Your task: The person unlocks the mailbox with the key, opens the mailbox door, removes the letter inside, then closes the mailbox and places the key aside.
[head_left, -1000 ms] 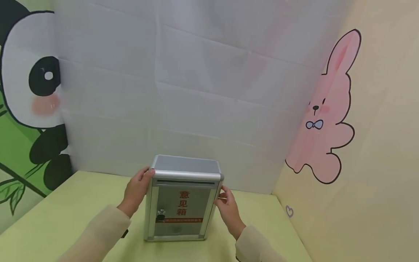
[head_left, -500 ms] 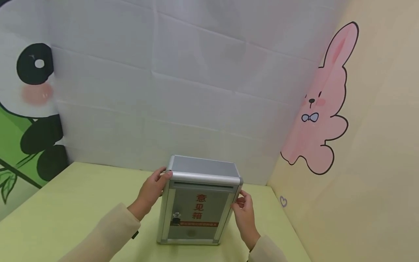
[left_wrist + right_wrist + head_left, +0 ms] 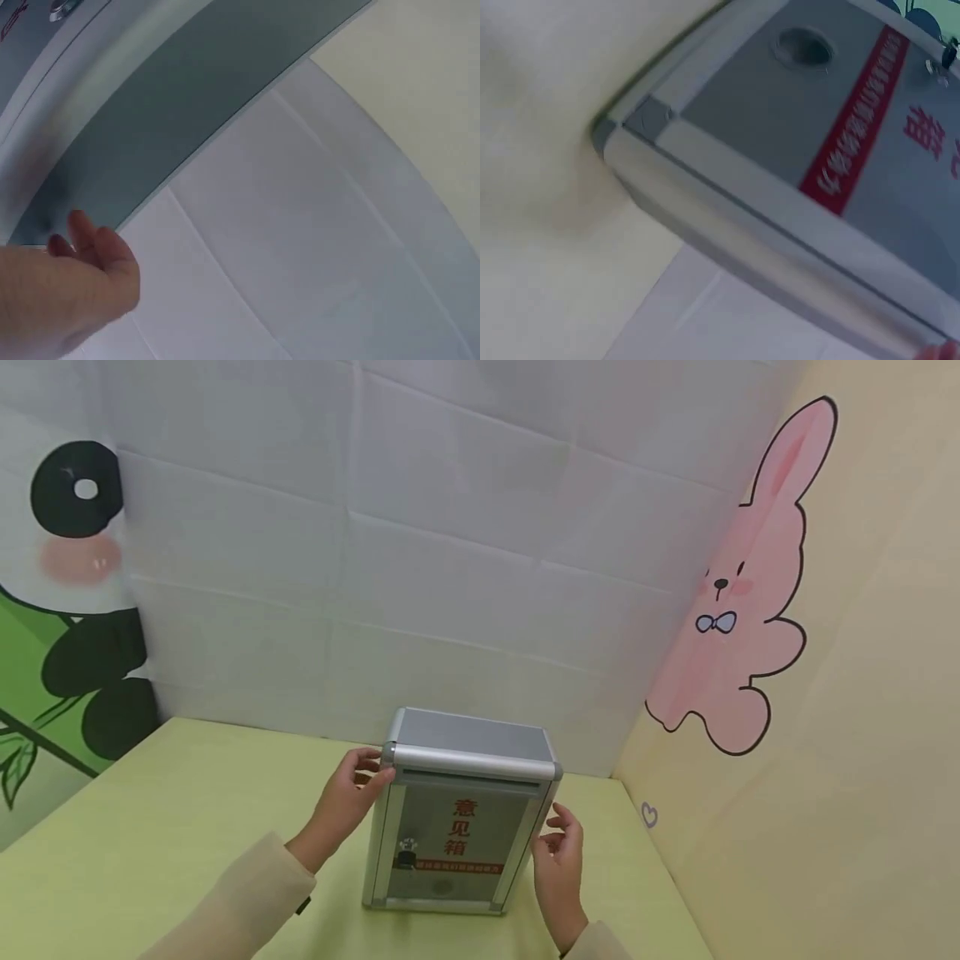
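A grey metal box (image 3: 461, 818) with a silver frame, a slot near its top and red lettering stands upright on the pale yellow table. On its front is a silver lock (image 3: 407, 843) with a small black piece at it. My left hand (image 3: 341, 802) is at the upper left edge, thumb near the front frame, its other fingers loosely bent. In the left wrist view those fingers (image 3: 112, 251) hover by the side panel, not wrapped round it. By the right side is my right hand (image 3: 558, 860), fingers loosely bent; whether its thumb touches the box I cannot tell.
The yellow table (image 3: 247, 785) meets a white sheet wall (image 3: 450, 568) behind the box. At the right is a cream wall with a pink rabbit (image 3: 750, 635); a panda picture (image 3: 90, 568) is at the left. A small black item (image 3: 303, 905) shows under the left sleeve.
The view has tilted and turned, and the box now appears farther right in it. Both hands have loosened from the box's sides; the right one sits slightly lower along the edge.
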{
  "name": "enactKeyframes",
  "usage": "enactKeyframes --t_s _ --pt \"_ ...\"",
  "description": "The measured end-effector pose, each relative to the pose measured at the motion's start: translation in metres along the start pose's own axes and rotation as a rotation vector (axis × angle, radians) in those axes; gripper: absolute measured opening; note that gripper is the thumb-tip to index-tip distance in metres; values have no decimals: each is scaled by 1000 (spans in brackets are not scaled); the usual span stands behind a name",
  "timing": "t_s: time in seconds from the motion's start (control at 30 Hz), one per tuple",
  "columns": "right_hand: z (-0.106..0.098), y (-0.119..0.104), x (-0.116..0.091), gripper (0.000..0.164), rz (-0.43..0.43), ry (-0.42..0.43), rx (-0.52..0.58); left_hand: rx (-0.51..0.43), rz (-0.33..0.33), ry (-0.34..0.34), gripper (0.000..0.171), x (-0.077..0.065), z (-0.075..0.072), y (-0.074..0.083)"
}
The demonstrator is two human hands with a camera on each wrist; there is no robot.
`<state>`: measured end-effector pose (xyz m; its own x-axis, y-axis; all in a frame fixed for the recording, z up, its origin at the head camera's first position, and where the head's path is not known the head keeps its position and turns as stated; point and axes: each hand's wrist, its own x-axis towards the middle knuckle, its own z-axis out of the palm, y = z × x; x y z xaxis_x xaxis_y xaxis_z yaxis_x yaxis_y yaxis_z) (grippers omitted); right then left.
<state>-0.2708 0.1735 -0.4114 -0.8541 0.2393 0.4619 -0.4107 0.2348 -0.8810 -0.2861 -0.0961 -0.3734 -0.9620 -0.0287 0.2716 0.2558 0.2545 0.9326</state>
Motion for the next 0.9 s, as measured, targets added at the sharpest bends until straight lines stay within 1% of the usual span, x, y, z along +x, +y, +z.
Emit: enactKeyframes --t_s 0.07,0.1,0.13,0.2,0.27,0.33,0.4,0.43,0.5,0.6,0.77,0.83,0.9 --pt "6 5 -9 36 -82 -8 1 26 0 -5 40 -3 -2 -9" --pt "9 8 -13 31 -126 -32 -6 38 -1 -15 37 -4 -3 -14" --pt "13 10 -17 26 -172 -72 -17 50 -2 -29 36 -6 -5 -18" --pt "22 13 -23 17 -266 -186 -61 68 -9 -53 34 -8 -7 -27" --pt "31 14 -28 11 -317 -327 -145 77 -20 -75 32 -10 -8 -34" --pt "41 13 -31 9 -353 -455 -265 78 -28 -92 31 -12 -9 -40" --pt "51 13 -34 15 -389 -534 -405 76 -36 -104 29 -14 -9 -45" --pt "56 12 -36 18 -408 -550 -476 73 -34 -111 27 -15 -10 -46" --pt "66 12 -38 22 -450 -540 -572 74 -27 -116 24 -15 -10 -48" --pt "76 15 -39 23 -559 -446 -636 70 -5 -132 23 -15 -11 -49" --pt "87 22 -36 26 -851 -275 -632 52 31 -160 24 -13 -13 -49" --pt "90 23 -35 26 -929 -238 -613 53 39 -159 24 -12 -14 -50" --pt "92 22 -33 25 -956 -225 -604 57 45 -156 24 -12 -16 -49"
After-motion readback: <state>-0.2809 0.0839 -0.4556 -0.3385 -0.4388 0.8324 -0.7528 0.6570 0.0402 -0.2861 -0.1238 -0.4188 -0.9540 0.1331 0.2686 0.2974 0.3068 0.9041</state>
